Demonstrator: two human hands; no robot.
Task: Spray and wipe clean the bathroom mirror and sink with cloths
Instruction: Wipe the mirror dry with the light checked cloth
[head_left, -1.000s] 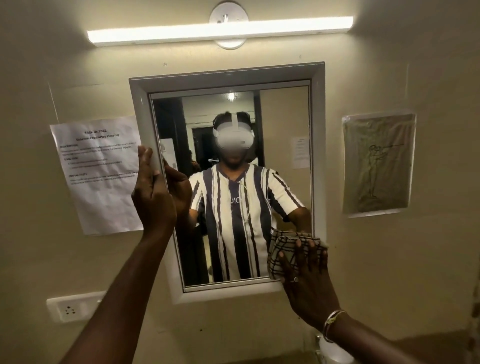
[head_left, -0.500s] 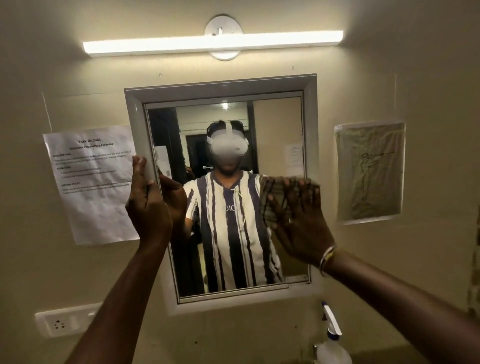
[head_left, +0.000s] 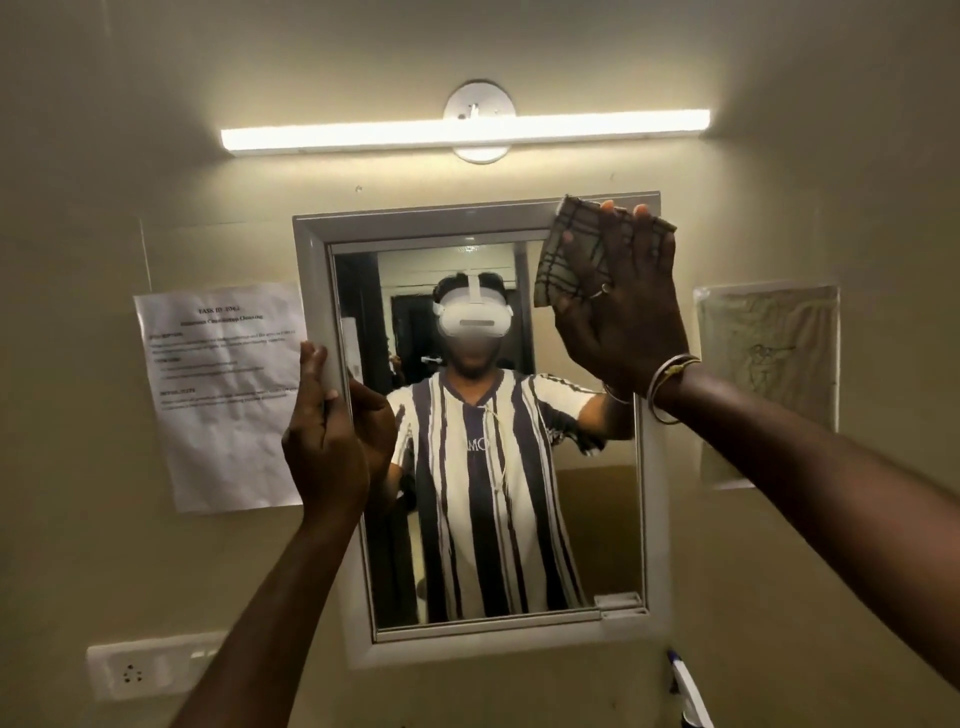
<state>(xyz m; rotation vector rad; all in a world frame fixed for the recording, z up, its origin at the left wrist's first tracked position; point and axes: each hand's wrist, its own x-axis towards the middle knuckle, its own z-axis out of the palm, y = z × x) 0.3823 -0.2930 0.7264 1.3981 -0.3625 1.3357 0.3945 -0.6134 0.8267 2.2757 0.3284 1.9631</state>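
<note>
A white-framed mirror (head_left: 332, 244) hangs on the beige wall in front of me. My right hand (head_left: 623, 306) presses a checked cloth (head_left: 563, 260) flat against the mirror's top right corner, fingers spread over it. My left hand (head_left: 324, 436) grips the mirror's left frame edge at mid height, thumb on the glass side. The top of a spray bottle (head_left: 685, 686) shows at the bottom right below the mirror. The sink is out of view.
A tube light (head_left: 462, 132) glows above the mirror. A printed sheet (head_left: 218, 395) is taped to the wall on the left, a drawing (head_left: 769, 379) on the right. A white socket plate (head_left: 145, 670) sits low on the left.
My right hand has slid the cloth up the mirror's right side from the bottom corner to the top corner. The left hand has stayed on the frame.
</note>
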